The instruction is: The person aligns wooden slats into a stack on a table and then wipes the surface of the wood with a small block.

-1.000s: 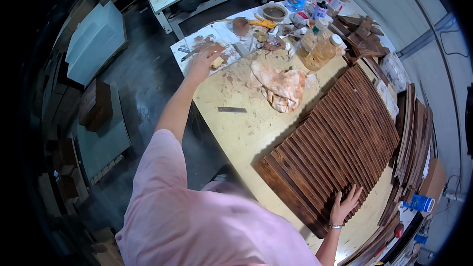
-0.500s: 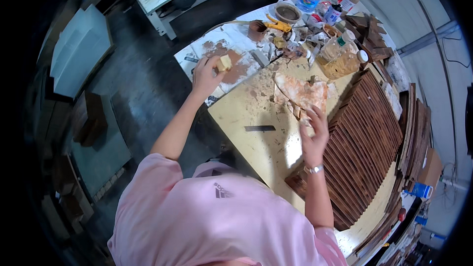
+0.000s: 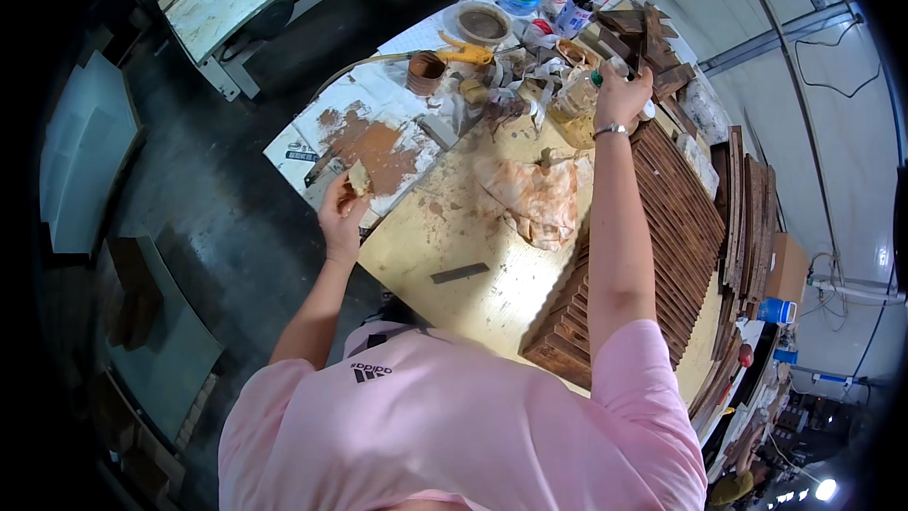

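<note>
My left hand [image 3: 342, 218] pinches a pale yellow, sponge-like block [image 3: 358, 178] beside the brown-stained white sheet on the left of the table. Stretched far forward, my right hand [image 3: 624, 96] closes around the top of a clear plastic bottle [image 3: 571, 110] holding yellowish liquid. A green ring shows at that bottle's neck, while my fingers hide its cap. Close by my right wrist is the white cap [image 3: 648, 111] of a second bottle, mostly covered by my arm. A crumpled white cloth with orange-brown stains [image 3: 534, 194] lies on the yellowish board between my hands.
Dark brown wooden strips [image 3: 653, 218] stand in rows under and beside my right forearm. A flat dark strip [image 3: 461, 273] rests on the board [image 3: 416, 251]. Behind are a brown cup [image 3: 426, 73], a yellow-handled tool [image 3: 465, 49], a bowl [image 3: 482, 24], and several bottles.
My right hand has left the cloth and reached forward to the bottle. My left hand still holds the block, now lower and further left in view. The whole view has shifted.
</note>
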Available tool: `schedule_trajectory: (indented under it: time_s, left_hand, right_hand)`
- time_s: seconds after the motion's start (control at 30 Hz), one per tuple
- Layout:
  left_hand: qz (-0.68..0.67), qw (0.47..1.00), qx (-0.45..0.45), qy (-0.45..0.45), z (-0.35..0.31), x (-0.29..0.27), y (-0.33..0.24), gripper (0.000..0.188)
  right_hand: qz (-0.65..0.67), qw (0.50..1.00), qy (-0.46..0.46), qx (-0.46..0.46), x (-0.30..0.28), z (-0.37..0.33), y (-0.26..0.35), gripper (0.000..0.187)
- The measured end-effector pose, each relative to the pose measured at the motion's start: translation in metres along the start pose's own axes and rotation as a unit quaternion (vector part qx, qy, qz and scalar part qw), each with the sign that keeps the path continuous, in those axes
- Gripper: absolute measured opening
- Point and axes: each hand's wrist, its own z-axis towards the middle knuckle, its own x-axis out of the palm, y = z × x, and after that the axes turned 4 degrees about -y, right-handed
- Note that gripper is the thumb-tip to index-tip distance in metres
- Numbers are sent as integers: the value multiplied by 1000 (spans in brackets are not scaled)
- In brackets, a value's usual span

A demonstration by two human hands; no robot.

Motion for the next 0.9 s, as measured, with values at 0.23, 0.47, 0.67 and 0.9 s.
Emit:
schedule_trajectory:
  time_s: [0.23, 0.47, 0.67, 0.9]
  left_hand:
    - [8, 1000, -24, 9, -2, -6, 4, 48]
    - [19, 999, -42, 9, -4, -11, -2, 52]
    - [-10, 999, -48, -3, -3, -6, -7, 51]
    - [-36, 999, -35, 5, -3, -5, -10, 51]
  right_hand:
    - [142, 987, 73, 21, 45, 14, -50, 35]
    - [-32, 913, 200, -355, 42, -71, 52, 29]
    - [-101, 771, 390, -493, 60, -155, 103, 15]
    - [-262, 600, 473, -589, 80, -225, 86, 13]
